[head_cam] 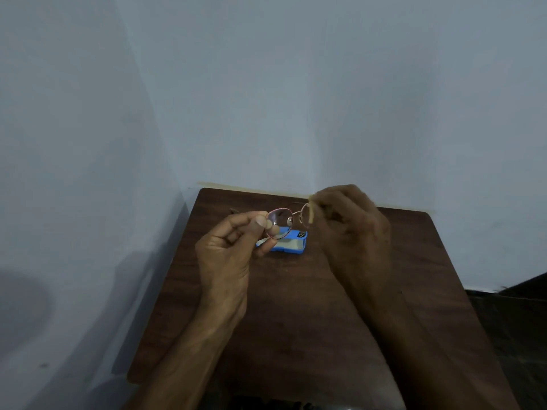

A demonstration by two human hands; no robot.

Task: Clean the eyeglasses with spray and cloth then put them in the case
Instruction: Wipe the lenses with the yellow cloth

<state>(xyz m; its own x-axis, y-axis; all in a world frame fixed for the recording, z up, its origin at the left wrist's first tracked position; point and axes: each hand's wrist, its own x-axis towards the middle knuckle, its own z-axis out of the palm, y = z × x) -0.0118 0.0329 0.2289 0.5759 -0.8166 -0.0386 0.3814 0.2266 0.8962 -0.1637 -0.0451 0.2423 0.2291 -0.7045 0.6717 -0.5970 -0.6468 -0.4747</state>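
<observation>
Eyeglasses [291,216] with thin round metal rims hang in the air between my hands in the head view, above the far half of the dark wooden table [296,315]. My left hand [228,247], at nine o'clock of the frame, pinches the rim of one lens between thumb and curled fingers. My right hand [352,223], at three o'clock, is curled round a pale yellowish cloth [311,213] held against the other lens (that hand is blurred, so I cannot tell exactly how its fingers lie). Under the glasses, toward twelve o'clock on the tabletop, lies the blue glasses case [291,246], its pale inside showing. A grey-blue wall [266,99] rises behind the table.
</observation>
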